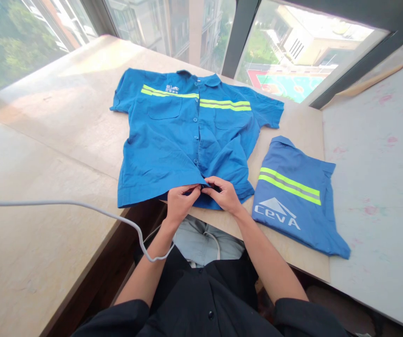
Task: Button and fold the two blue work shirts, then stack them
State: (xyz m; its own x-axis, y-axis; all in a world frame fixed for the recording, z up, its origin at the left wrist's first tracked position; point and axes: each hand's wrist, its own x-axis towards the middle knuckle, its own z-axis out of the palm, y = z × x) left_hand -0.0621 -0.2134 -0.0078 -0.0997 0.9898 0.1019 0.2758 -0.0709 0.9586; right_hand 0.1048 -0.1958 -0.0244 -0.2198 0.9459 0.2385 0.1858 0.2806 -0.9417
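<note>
A blue short-sleeved work shirt (166, 145) lies spread on the table, front up and collar toward the window. Yellow and grey reflective bands cross its chest, and a row of buttons runs down the middle. At the bottom of the button line, my left hand (182, 201) pinches one side of the hem. My right hand (224, 194) grips the other side close by, with fingertips nearly meeting the left ones. Whatever small part lies between the fingertips is hidden.
To the right lies a folded blue shirt (289, 187) with a yellow band and white lettering. A pale cable (82, 203) crosses from the left over my left forearm. The table's front edge is by my lap; windows (208, 37) stand behind the table (47, 154).
</note>
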